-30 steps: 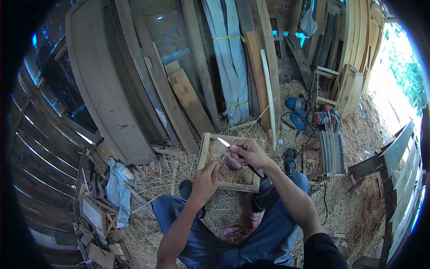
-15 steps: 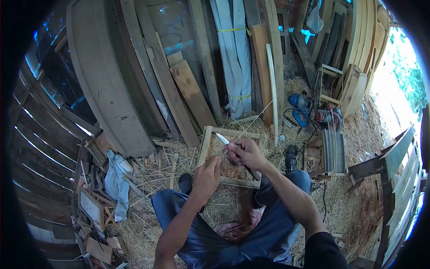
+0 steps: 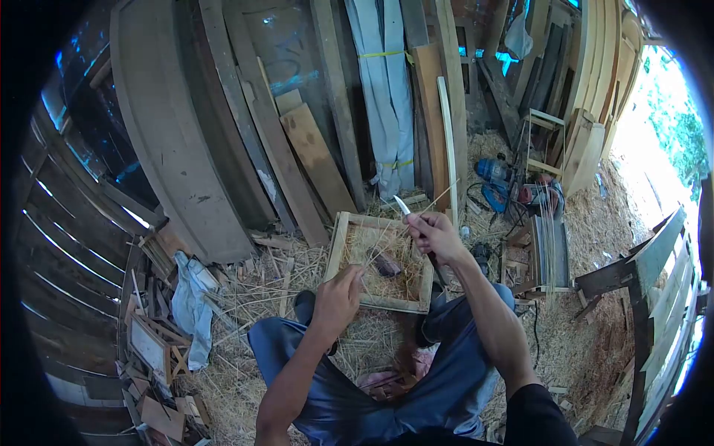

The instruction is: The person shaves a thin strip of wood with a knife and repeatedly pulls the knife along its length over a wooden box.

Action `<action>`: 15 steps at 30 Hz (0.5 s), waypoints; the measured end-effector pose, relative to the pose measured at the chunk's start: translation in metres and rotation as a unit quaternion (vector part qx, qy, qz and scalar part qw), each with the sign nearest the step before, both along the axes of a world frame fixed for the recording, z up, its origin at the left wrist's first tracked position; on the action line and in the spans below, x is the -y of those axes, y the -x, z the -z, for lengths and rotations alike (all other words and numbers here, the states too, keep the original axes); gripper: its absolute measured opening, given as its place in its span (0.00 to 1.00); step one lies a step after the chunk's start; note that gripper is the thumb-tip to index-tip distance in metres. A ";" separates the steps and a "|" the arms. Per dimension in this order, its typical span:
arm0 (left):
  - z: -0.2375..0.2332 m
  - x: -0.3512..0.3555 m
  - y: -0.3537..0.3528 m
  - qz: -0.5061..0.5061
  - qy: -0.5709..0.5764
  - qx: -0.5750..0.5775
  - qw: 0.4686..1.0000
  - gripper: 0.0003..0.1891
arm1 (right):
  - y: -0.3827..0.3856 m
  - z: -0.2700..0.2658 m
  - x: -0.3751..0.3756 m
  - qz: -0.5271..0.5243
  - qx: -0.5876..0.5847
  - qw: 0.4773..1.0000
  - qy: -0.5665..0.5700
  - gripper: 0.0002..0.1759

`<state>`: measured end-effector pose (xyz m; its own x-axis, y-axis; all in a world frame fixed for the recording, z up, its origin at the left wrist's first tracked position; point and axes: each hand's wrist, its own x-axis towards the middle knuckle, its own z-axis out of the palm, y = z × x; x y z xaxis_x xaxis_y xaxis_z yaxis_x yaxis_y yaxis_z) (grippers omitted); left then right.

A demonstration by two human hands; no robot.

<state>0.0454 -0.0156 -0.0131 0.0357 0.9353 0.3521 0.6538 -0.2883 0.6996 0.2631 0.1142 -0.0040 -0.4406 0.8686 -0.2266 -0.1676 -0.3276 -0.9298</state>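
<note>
My right hand [image 3: 435, 236] is closed around a knife [image 3: 402, 207] with a pale blade pointing up and left; its dark handle runs back below the hand. A thin bamboo strip [image 3: 379, 251] slants from my left hand [image 3: 339, 299] up past the right hand. The left fingers pinch its lower end near my left knee. Both hands are apart, over a square wooden frame [image 3: 338, 249] lying on the floor between my feet. Inside the frame lies a dark brown block [image 3: 387, 264] among shavings.
Tall planks [image 3: 320, 152] lean along the back wall. At the right are a blue power tool [image 3: 492, 170] and a wooden stand [image 3: 550, 249] bearing several thin strips. A pale cloth [image 3: 195, 297] and wood scraps lie at the left. Shavings cover the floor.
My right hand has moved up and to the right with the knife, away from the left hand. The left hand has shifted slightly down and left. The dark block is now uncovered.
</note>
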 end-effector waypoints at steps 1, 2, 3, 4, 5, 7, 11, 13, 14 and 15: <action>0.000 0.001 0.004 0.000 0.000 0.000 1.000 0.07 | -0.007 -0.002 -0.002 -0.002 0.011 1.000 -0.021 0.15; 0.000 0.001 0.009 0.005 0.016 0.000 1.000 0.07 | -0.010 -0.002 -0.005 -0.002 0.010 1.000 -0.021 0.15; 0.000 0.002 0.011 0.010 0.032 0.000 0.999 0.08 | -0.013 -0.002 -0.005 0.004 0.013 0.999 -0.029 0.15; 0.000 0.003 0.012 0.011 0.033 0.000 0.999 0.08 | -0.015 -0.001 -0.006 0.009 0.015 0.999 -0.038 0.16; 0.000 0.003 0.013 0.021 0.022 0.006 1.000 0.08 | -0.016 0.000 -0.006 0.008 0.006 1.000 -0.026 0.15; -0.003 0.006 0.016 0.031 0.011 0.013 0.999 0.08 | -0.022 0.004 -0.010 0.031 0.019 0.999 -0.037 0.15; -0.005 0.011 0.027 0.024 0.021 0.012 0.999 0.08 | -0.044 0.003 -0.017 0.057 0.024 0.997 -0.039 0.15; 0.001 0.012 0.031 0.028 0.029 0.010 0.999 0.08 | -0.051 0.006 -0.018 0.046 0.023 0.998 -0.025 0.14; 0.004 0.014 0.031 0.041 0.011 0.002 0.999 0.07 | -0.055 0.007 -0.018 0.046 0.024 0.998 -0.023 0.14; 0.004 0.014 0.032 0.054 -0.008 -0.007 0.998 0.07 | -0.059 0.005 -0.019 0.073 0.031 0.997 -0.024 0.14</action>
